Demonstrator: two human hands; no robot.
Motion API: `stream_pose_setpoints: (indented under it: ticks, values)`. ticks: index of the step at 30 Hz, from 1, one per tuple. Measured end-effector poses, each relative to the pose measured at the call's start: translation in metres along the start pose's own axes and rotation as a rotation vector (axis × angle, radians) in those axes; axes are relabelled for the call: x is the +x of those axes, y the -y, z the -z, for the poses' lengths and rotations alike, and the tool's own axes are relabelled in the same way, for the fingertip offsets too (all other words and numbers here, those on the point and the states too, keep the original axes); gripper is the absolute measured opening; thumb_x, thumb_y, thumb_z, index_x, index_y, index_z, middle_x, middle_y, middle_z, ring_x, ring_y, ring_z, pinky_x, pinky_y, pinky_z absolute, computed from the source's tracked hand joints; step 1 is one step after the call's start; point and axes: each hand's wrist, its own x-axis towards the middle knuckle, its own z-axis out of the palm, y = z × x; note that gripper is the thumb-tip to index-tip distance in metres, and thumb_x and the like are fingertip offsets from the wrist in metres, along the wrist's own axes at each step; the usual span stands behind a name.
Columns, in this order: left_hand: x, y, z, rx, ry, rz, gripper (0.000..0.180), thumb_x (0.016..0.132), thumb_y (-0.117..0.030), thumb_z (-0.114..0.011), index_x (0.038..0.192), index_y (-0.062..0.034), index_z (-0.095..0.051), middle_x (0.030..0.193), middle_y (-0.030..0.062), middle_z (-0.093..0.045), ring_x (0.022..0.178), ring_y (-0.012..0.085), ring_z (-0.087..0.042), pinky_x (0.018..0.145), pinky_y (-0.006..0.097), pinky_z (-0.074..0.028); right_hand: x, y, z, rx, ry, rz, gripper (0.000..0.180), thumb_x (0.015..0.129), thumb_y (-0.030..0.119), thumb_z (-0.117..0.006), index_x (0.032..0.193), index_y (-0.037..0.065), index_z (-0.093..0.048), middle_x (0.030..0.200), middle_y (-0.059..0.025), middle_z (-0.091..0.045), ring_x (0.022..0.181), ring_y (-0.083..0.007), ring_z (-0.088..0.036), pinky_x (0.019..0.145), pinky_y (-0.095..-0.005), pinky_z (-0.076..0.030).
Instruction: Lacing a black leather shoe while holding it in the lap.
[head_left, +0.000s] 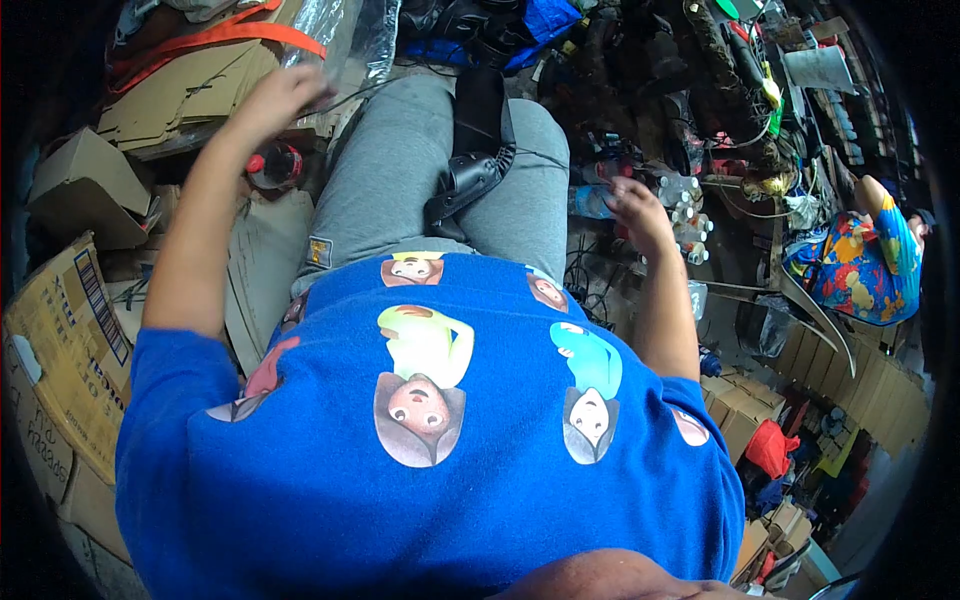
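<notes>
Between my knees, on my grey trousers, sits a black shoe that looks like leather; part of it blends into the dark. Raised at the upper left, my left hand is closed, its fingertips slightly blurred. From it a dark thread runs toward my legs. More thread leaves the shoe on its right side and leads toward my right hand, where it fades against the dark background. That hand is held out right of my thigh with its fingers curled and pinched. My hands are wide apart, and neither touches the shoe.
A bottle with a red cap lies below my left hand, near cardboard boxes. Several plastic bottles stand beyond my right hand. A person in colourful clothes is at the far right. An orange strap lies on flattened cardboard.
</notes>
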Motion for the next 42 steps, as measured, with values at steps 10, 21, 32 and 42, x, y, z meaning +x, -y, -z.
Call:
stream_pose_setpoints:
  ticks: [10,21,32,42]
  values:
    - [-0.03,-0.165,-0.124,0.478,0.039,-0.285,0.052,0.071,-0.032,-0.075,0.111,-0.0049,-0.058,0.107,0.0157,-0.058,0.099,0.0336,-0.059,0.085,0.041,-0.048,0.001,0.152,-0.133,-0.974,0.397,0.798,0.071,0.073,0.035,-0.076,0.136,0.024,-0.046,0.104,-0.0174,-0.062,0.101,-0.0294,-0.059,0.087,-0.0372,-0.047]
    - [0.001,-0.132,-0.142,0.462,0.065,-0.538,0.04,0.068,-0.015,-0.075,0.103,-0.0071,-0.059,0.1,0.0127,-0.059,0.092,0.0336,-0.061,0.079,0.042,-0.05,0.011,0.119,-0.108,-0.964,0.181,0.483,0.06,0.065,0.041,-0.083,0.104,0.004,-0.059,0.083,-0.0063,-0.06,0.078,-0.0156,-0.056,0.069,-0.0304,-0.046]
    - [0.003,-0.129,-0.109,0.804,0.141,-0.74,0.028,0.069,-0.012,-0.07,0.095,-0.0115,-0.062,0.085,0.0048,-0.059,0.086,0.0251,-0.061,0.076,0.038,-0.042,-0.028,0.055,-0.108,-0.464,0.033,0.563,0.021,0.08,0.019,-0.074,0.083,0.002,-0.061,0.073,0.0008,-0.059,0.067,-0.0065,-0.049,0.061,-0.0246,-0.042]
    - [-0.03,-0.123,-0.138,0.708,-0.056,-0.723,0.036,0.064,-0.02,-0.077,0.092,-0.0102,-0.056,0.081,0.0052,-0.056,0.084,0.0218,-0.06,0.074,0.036,-0.04,-0.029,0.082,-0.128,-0.525,0.284,0.33,0.032,0.085,0.021,-0.07,0.107,0.0,-0.059,0.085,0.0013,-0.06,0.077,-0.0053,-0.051,0.068,-0.0208,-0.043]
